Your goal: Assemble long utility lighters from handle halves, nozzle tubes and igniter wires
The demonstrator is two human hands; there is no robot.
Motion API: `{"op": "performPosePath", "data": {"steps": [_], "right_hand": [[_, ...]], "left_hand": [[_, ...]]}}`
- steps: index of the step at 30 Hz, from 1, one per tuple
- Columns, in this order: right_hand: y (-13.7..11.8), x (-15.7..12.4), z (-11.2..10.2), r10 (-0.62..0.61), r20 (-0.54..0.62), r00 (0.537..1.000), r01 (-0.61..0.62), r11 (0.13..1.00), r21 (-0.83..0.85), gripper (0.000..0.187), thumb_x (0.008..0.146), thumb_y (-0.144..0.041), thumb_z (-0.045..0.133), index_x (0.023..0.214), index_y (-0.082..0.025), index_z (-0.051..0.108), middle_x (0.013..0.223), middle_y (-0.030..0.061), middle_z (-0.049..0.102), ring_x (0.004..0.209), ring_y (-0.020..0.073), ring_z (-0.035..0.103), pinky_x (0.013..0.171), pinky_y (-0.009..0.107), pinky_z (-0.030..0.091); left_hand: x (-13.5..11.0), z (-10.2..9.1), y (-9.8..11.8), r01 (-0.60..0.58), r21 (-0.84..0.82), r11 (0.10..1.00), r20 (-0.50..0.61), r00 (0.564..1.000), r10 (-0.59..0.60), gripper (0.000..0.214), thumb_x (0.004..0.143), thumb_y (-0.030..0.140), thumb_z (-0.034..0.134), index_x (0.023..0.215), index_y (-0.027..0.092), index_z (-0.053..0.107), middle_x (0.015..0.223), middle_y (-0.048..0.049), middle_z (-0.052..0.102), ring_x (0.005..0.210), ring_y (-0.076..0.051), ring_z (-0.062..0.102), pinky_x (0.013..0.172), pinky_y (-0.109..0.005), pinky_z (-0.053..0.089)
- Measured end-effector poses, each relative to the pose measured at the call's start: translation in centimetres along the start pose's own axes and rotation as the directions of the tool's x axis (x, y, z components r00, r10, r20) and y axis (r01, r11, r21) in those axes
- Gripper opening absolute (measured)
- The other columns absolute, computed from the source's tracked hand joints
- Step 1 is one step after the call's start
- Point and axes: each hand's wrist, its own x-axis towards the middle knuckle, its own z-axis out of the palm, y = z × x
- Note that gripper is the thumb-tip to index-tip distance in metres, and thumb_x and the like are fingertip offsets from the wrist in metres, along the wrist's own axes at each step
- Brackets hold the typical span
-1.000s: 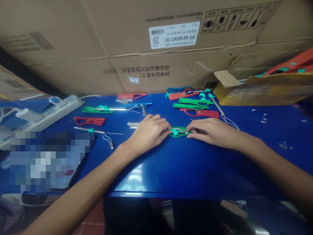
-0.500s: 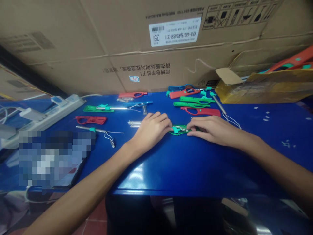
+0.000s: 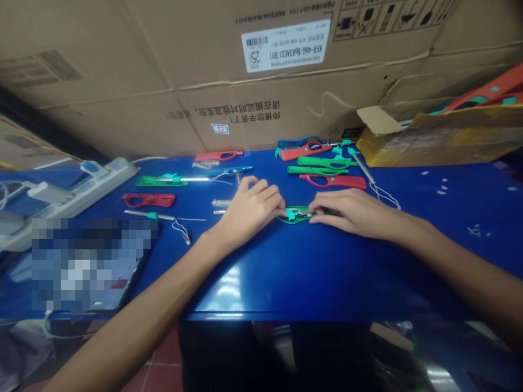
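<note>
A green lighter shell (image 3: 297, 220) lies on the blue table between my hands, its open inside facing up. Inside it sit a teal trigger (image 3: 291, 215) and thin wiring. My left hand (image 3: 254, 204) is closed over the shell's left part, its fingertips pressed beside the trigger. A metal tube (image 3: 219, 212) sticks out left from under that hand. At the shell's right end, the thumb and fingers of my right hand (image 3: 347, 213) pinch together around the end of the shell and its wiring. What exactly the right fingertips grip is partly hidden.
Red lighter shells (image 3: 333, 181) and green ones (image 3: 316, 170) lie behind my hands. To the left rest a tube with wires (image 3: 149, 215), a red half-shell (image 3: 149, 200) and a power strip (image 3: 77, 201). A cardboard box (image 3: 441, 141) stands back right, before a large carton (image 3: 134, 98).
The whole view shifts slightly left and up. Both hands stay at the green shell, with only small finger movements.
</note>
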Motion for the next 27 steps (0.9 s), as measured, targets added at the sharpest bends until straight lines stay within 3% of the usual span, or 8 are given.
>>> {"op": "performPosePath", "data": {"steps": [27], "right_hand": [[-0.11, 0.28, 0.30, -0.022, -0.027, 0.999, 0.023, 1.000, 0.016, 0.025, 0.099, -0.043, 0.057, 0.099, -0.022, 0.069, 0.096, 0.0032, 0.074, 0.079, 0.0182, 0.066, 0.069, 0.030, 0.043]], "left_hand": [[0.53, -0.07, -0.21, -0.041, 0.089, 0.995, 0.043, 0.998, 0.037, 0.023, 0.100, 0.035, 0.060, 0.092, 0.015, 0.069, 0.090, -0.0065, 0.071, 0.089, -0.024, 0.057, 0.095, -0.042, 0.035]]}}
